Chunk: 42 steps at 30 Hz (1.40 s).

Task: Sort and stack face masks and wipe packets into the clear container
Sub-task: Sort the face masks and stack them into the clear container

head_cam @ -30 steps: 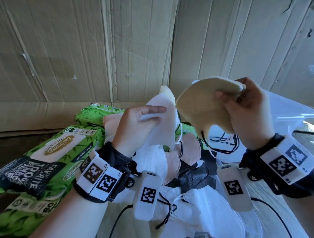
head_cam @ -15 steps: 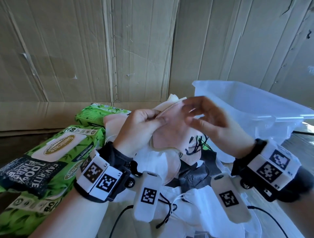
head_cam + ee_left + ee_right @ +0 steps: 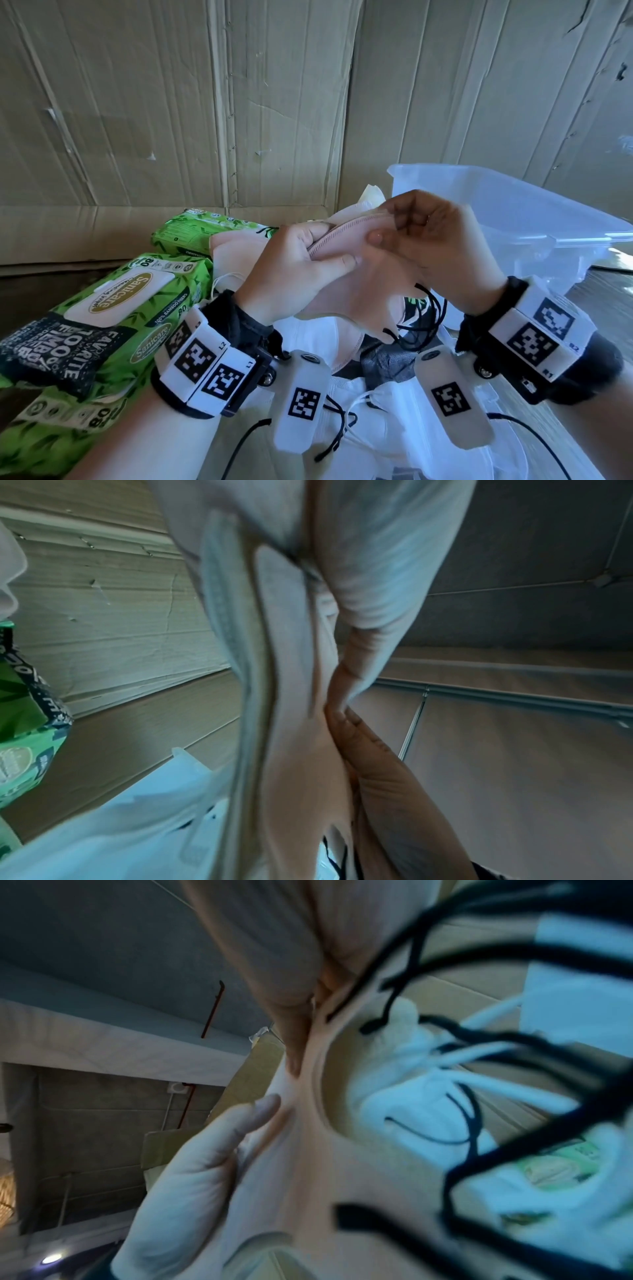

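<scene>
Both hands hold a pink face mask (image 3: 363,291) with black ear loops (image 3: 424,318) above the mask pile. My left hand (image 3: 301,270) grips its left part together with white and cream masks (image 3: 370,202) behind it. My right hand (image 3: 428,240) pinches the mask's ribbed upper edge with thumb and fingers. In the left wrist view the pink mask (image 3: 301,764) runs down the middle. In the right wrist view the pink mask (image 3: 308,1150) is pinched and the black loops (image 3: 479,1042) hang blurred. The clear container (image 3: 513,219) stands at the right behind my right hand.
Green wipe packets (image 3: 113,318) lie stacked at the left, another (image 3: 202,233) further back. White masks (image 3: 376,411) and a dark grey one (image 3: 387,363) lie loose under my wrists. Cardboard walls (image 3: 239,102) close the back and sides.
My right hand dropped from holding a cream mask up high and came left to the stack in my left hand. It now pinches the pink mask's edge; the cream mask is no longer in it.
</scene>
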{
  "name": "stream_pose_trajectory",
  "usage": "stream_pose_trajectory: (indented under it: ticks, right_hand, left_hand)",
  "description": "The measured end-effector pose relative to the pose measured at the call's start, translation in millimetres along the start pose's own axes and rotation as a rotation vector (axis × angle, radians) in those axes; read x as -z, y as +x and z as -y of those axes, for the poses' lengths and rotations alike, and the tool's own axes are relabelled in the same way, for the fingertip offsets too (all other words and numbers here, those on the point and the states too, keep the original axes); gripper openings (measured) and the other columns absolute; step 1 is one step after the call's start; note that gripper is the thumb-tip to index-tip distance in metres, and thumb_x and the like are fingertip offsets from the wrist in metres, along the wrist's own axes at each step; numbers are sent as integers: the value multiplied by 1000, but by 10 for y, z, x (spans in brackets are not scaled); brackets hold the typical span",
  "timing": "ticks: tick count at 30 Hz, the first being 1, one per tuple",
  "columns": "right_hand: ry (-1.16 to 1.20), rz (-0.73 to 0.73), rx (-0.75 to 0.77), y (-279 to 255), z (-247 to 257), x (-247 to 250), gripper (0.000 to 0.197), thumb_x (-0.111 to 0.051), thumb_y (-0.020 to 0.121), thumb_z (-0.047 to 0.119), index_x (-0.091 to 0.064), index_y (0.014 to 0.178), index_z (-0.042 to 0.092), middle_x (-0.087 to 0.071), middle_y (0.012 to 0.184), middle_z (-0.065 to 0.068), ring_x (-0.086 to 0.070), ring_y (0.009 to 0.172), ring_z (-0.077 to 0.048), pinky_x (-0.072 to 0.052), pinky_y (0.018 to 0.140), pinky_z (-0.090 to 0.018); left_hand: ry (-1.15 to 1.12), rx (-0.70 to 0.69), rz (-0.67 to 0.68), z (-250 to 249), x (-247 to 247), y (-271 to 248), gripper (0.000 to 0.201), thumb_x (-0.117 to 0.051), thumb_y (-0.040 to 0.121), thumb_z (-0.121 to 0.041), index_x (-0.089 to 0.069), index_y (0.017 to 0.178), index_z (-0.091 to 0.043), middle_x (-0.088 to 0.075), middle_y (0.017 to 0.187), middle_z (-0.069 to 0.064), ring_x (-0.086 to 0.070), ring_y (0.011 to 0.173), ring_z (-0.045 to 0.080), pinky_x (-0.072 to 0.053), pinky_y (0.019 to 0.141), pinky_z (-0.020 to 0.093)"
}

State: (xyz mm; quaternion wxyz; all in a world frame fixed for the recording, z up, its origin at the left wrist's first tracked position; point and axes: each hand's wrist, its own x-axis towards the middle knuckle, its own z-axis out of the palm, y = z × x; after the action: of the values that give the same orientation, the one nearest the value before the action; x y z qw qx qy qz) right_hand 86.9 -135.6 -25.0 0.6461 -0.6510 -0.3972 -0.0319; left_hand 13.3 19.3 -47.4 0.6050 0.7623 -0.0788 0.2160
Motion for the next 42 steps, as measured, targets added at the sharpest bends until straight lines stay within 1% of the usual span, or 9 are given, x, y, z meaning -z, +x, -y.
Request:
stream_pose_trajectory:
  ticks: [5,9,16,23,26,30,33,37,42]
  right_hand:
    - [-38,-53,-66,15,23,-45,32,-72,70,-6,-61,89,18,-58,71,-15,-52,62,-18,-46,57,-23]
    - [-67,-50,-84,27,-26,-48,30,-75,69,1,-62,89,20,-50,65,-6,-46,59,-15,-41,55,-23]
    - [-356,-55,125,-43,-87,-13,28,-84,55,20,-59,61,30,-44,65,3,-39,57,-2,-32,57,-13]
    - [-209,170,118,-57,-146,55,9,-73,57,33,-66,63,34,-67,79,14,-61,79,-9,-48,78,-26]
    - [-83,169,74,-37,-165,124,33,-79,53,32,-58,65,9,-65,73,2,-56,71,-12,-46,68,-23]
    - [-3,85,-20,-14,-109,249,14,-70,67,12,-58,66,19,-59,69,-4,-51,69,-16,-43,61,-26]
    - [-20,175,-58,-18,-85,298,13,-70,72,6,-65,83,10,-69,76,4,-61,75,-12,-50,67,-23]
    - [-20,186,-54,-29,-54,224,14,-60,72,8,-63,84,4,-61,85,-15,-57,83,-17,-45,75,-30]
    - [-123,200,18,28,-23,94,14,-61,72,12,-69,79,20,-60,104,-4,-54,105,-24,-42,92,-40]
  left_hand:
    - [47,-22,-6,18,11,3,19,-67,70,-19,-72,87,-24,-74,89,1,-66,81,14,-51,85,46]
    - [89,-78,13,-9,15,5,36,-66,70,-14,-62,100,-33,-71,95,-12,-64,91,6,-49,92,34]
    - [17,-143,-9,19,24,2,70,-66,72,-5,-40,128,-39,-71,102,11,-65,102,23,-45,101,42]
    - [38,-62,63,45,8,10,29,-69,74,-7,-70,101,-17,-73,102,5,-66,102,18,-46,101,39]
    - [53,-26,9,39,26,20,25,-68,69,-16,-74,91,-28,-74,97,3,-67,95,19,-48,93,40]
    - [5,19,-168,32,99,60,9,-70,75,-24,-73,83,-28,-74,90,6,-63,78,17,-50,77,35]
    - [15,-19,-325,71,131,87,17,-64,87,-12,-72,85,-26,-73,87,-4,-61,76,7,-49,71,28]
    - [69,-53,-341,72,147,79,31,-73,75,0,-66,69,-29,-68,70,7,-54,59,11,-48,59,25]
    - [23,-147,-257,66,52,73,32,-69,71,12,-49,66,-13,-55,56,-7,-41,47,-3,-35,48,10]
